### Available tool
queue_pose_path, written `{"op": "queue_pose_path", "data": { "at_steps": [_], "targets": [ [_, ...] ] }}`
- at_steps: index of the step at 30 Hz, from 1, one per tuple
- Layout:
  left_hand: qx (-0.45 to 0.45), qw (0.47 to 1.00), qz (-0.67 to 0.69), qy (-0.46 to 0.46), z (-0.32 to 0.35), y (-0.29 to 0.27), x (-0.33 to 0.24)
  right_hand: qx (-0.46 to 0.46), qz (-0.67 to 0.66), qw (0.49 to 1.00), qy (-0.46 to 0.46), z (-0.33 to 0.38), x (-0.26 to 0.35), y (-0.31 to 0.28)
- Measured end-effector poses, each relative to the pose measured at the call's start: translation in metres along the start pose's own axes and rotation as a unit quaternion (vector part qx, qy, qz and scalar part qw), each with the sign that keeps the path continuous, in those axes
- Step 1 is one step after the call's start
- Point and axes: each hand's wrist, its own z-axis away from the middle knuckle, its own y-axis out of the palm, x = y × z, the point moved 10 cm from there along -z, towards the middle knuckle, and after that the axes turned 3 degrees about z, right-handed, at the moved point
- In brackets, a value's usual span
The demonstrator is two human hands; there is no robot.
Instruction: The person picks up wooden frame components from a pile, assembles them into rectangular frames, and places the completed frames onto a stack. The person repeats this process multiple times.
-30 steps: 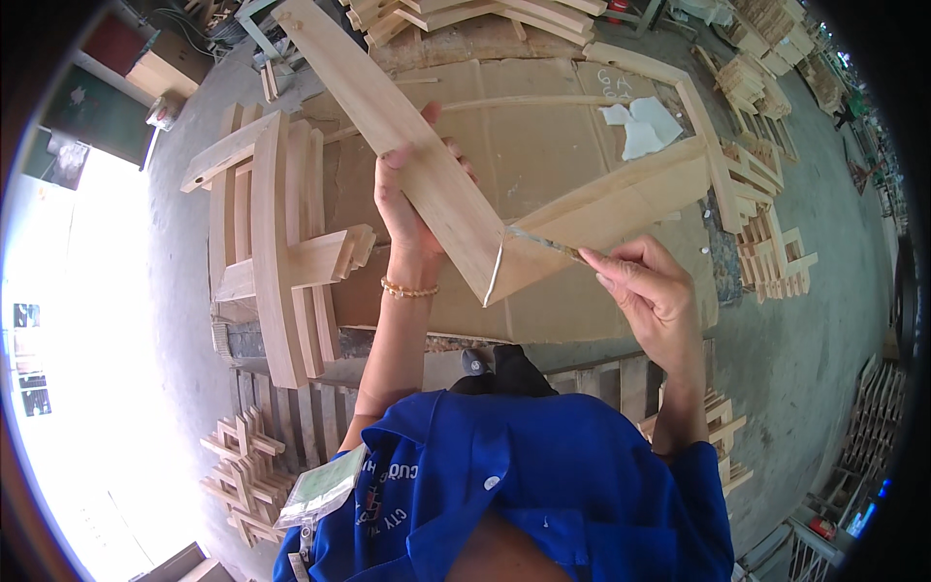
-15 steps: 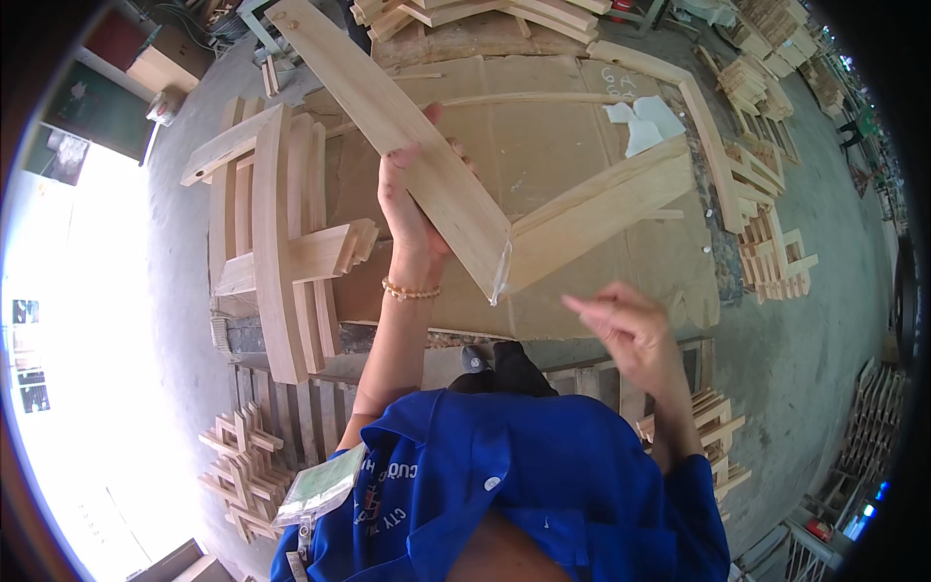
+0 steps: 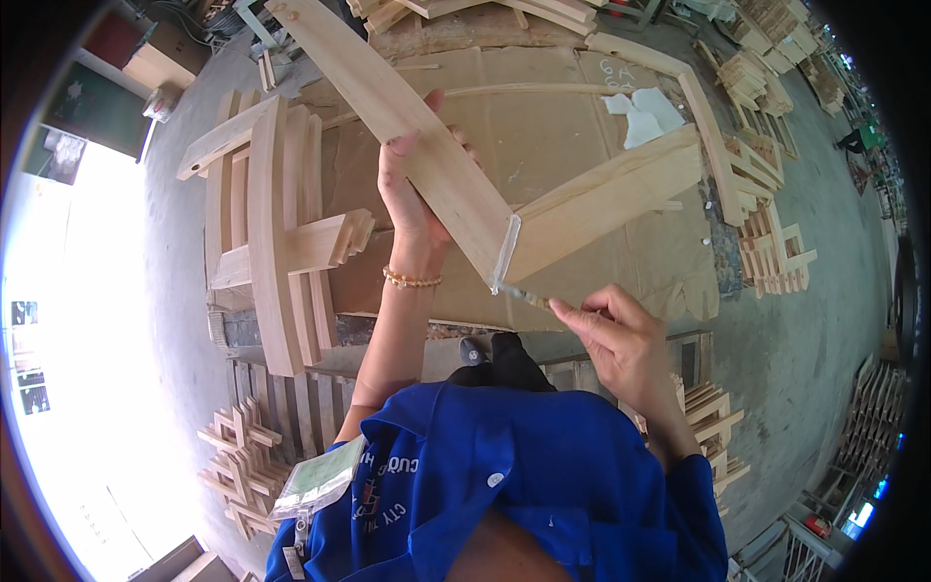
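My left hand (image 3: 412, 194) is closed around one arm of a V-shaped wooden frame piece (image 3: 465, 199), thumb in front and fingertips showing past the far edge. The second wooden arm (image 3: 611, 199) slants up to the right from the joint. Along that joint runs a strip of white, glossy, glue-like paste (image 3: 507, 250). My right hand (image 3: 621, 339) pinches a thin stick-like applicator (image 3: 529, 296), its pale tip at the lower corner of the joint. Whether the tip has bristles is too small to tell.
Cardboard (image 3: 436, 291) covers the work table. Assembled wooden frames (image 3: 276, 242) are stacked at its left. Torn white sheets (image 3: 652, 116) and a bent wooden frame part (image 3: 713, 145) lie at the far right. More wooden frames (image 3: 242, 466) stand low at the left.
My right hand has shifted slightly, and the thin applicator, not discernible before, now shows against the joint's lower corner. The white strip looks straighter and fuller. My left hand keeps its hold.
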Motion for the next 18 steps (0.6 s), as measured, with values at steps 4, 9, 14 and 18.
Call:
{"op": "queue_pose_path", "data": {
  "at_steps": [4, 9, 14, 18],
  "targets": [
    [0.004, 0.999, -0.038, 0.011, 0.002, 0.002, 0.001, 0.028, -0.151, 0.988, 0.015, 0.011, -0.023, -0.002],
    [-0.018, 0.985, -0.130, 0.109, 0.015, 0.037, -0.011, -0.168, -0.299, 0.916, 0.210, 0.040, -0.097, -0.051],
    [0.198, 0.901, -0.381, 0.057, 0.012, 0.083, 0.025, -0.389, -0.375, 0.825, 0.168, 0.084, -0.134, -0.122],
    [0.257, 0.867, -0.417, 0.094, 0.014, 0.110, 0.049, -0.487, -0.357, 0.781, 0.160, 0.112, -0.140, -0.158]
  ]
}}
